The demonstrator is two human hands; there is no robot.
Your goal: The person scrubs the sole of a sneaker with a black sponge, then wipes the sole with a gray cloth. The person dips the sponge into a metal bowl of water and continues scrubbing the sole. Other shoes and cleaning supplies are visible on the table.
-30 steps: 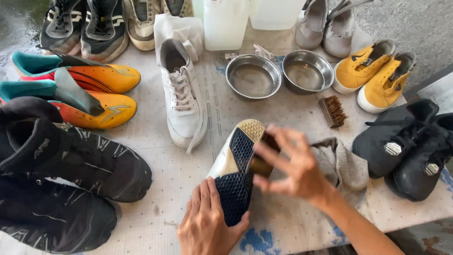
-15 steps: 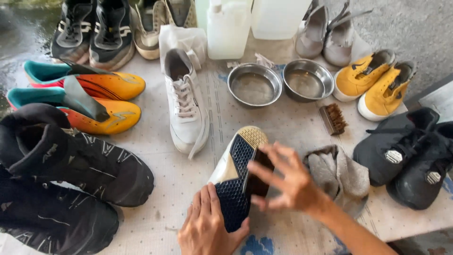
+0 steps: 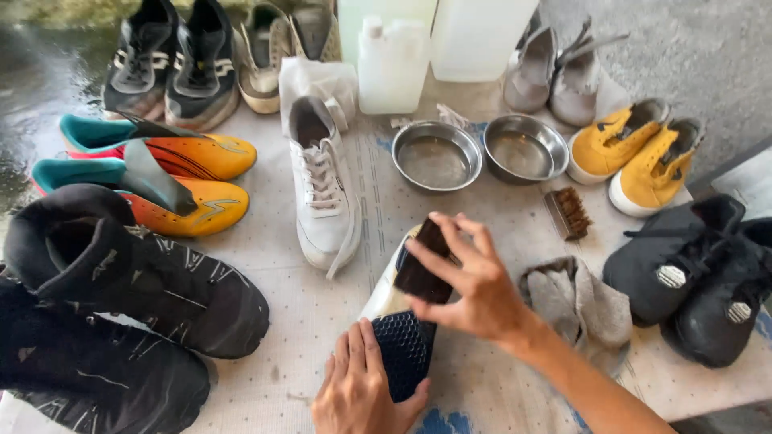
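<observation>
A white sneaker with a dark blue patterned rubber sole lies sole up on the pale dotted cloth of the table, near the front edge. The left hand presses flat on its heel end, fingers together. The right hand has its fingers closed around a dark rectangular brush that rests on the front part of the sole. Just beside lies a crumpled grey rag. Further away are a second white laced sneaker, two round steel bowls and a small brown bristle brush.
</observation>
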